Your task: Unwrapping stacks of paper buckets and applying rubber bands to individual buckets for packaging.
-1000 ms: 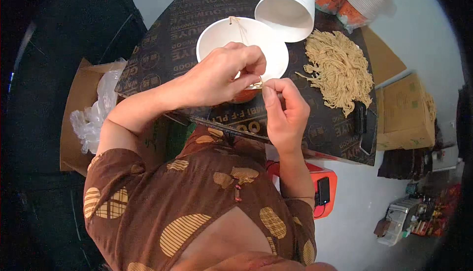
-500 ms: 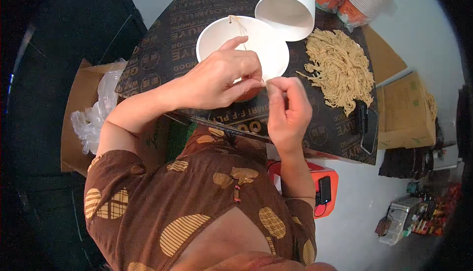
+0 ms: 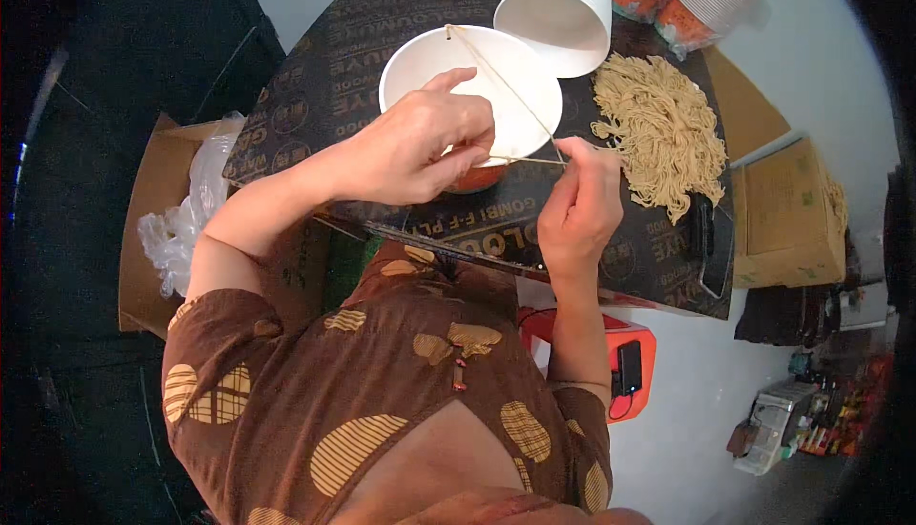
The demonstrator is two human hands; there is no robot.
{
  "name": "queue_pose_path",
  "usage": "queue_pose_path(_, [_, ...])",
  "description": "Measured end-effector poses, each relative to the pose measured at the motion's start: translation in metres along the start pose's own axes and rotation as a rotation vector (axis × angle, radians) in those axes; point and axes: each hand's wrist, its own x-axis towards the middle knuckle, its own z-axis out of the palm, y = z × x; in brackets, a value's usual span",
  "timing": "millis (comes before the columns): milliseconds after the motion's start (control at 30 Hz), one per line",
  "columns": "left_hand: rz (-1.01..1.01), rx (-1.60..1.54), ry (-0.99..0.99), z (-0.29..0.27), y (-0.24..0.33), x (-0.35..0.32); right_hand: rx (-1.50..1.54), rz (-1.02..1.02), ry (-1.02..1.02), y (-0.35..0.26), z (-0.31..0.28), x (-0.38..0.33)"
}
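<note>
Left hand [image 3: 410,148] over white bowl [image 3: 425,62], fingers pinched shut on one end of thin string [image 3: 523,159]; right hand [image 3: 577,205] just beside, fingers closed on other end. String taut between hands, second strand running up across bowl rim. Bowl on dark counter [image 3: 315,96], near noodles [image 3: 658,134] and tipped cup [image 3: 558,10].

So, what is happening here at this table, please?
A person in a brown patterned top works over a dark board. Both hands meet at the near rim of a white paper bowl: the left hand and the right hand each pinch a thin pale strand that stretches across the bowl. A pile of dry yellowish noodles lies to the right, and another white bowl is tipped on its side behind.
</note>
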Motion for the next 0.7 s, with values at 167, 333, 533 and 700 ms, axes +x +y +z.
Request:
queue_pose_path(167, [-0.005,0.039,0.021,-0.004,-0.002,-0.002,0.068,0.018,0.037,0.004,0.005,-0.001])
queue_pose_path(333, [-0.040,0.165,0.094,-0.014,0.000,-0.011,0.287,0.272,-0.051,0.003,-0.006,-0.011])
queue_pose_path(533, [-0.237,0.396,0.529,-0.045,-0.034,-0.006,0.312,0.321,-0.049,0.020,-0.014,-0.032])
queue_pose_path(700, [-0.659,0.147,0.115,-0.051,-0.073,-0.010,0.268,0.351,-0.060,0.034,-0.021,-0.047])
